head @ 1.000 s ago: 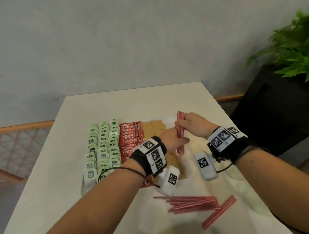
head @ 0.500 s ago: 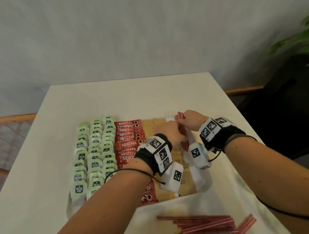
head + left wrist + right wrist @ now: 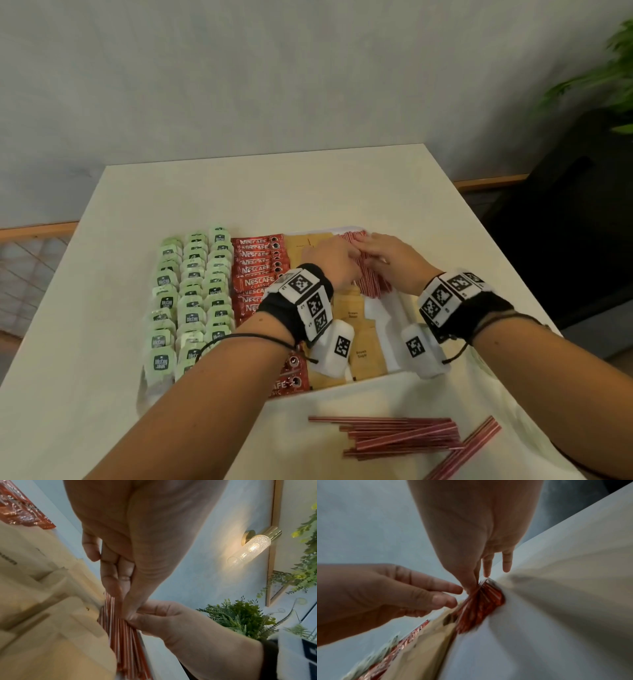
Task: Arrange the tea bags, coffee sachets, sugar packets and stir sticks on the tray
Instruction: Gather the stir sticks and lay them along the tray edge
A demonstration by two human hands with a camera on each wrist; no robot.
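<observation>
- Head view: white tray (image 3: 390, 322) on a cream table (image 3: 274, 192); left to right on it sit three columns of green tea bags (image 3: 191, 301), a column of red Nescafe coffee sachets (image 3: 255, 270), tan brown-sugar packets (image 3: 359, 346), then a bundle of red-striped stir sticks (image 3: 368, 281) at the tray's far right.
- Left hand (image 3: 330, 262) and right hand (image 3: 390, 260) meet over that bundle, lying flat in the tray just beside the sugar packets.
- Left wrist view: left thumb and fingers (image 3: 118, 574) pinch down on the stir sticks (image 3: 126, 642); the right hand (image 3: 171, 620) comes in from the side, its thumb on the same bundle.
- Right wrist view, blurred: right fingers (image 3: 488, 566) extended, mostly straight, tips touching the far end of the sticks (image 3: 481, 604); no curled grasp visible. Left hand (image 3: 393, 592) with thumb and fingers bent beside the bundle.
- Loose pile of more stir sticks (image 3: 400, 438) on the table in front of the tray, well apart from the hands, with a few more (image 3: 466, 445) angled off its right end.
- Background: grey wall, green plant (image 3: 603, 78) at right; wall lamp (image 3: 254, 546) in left wrist view.
</observation>
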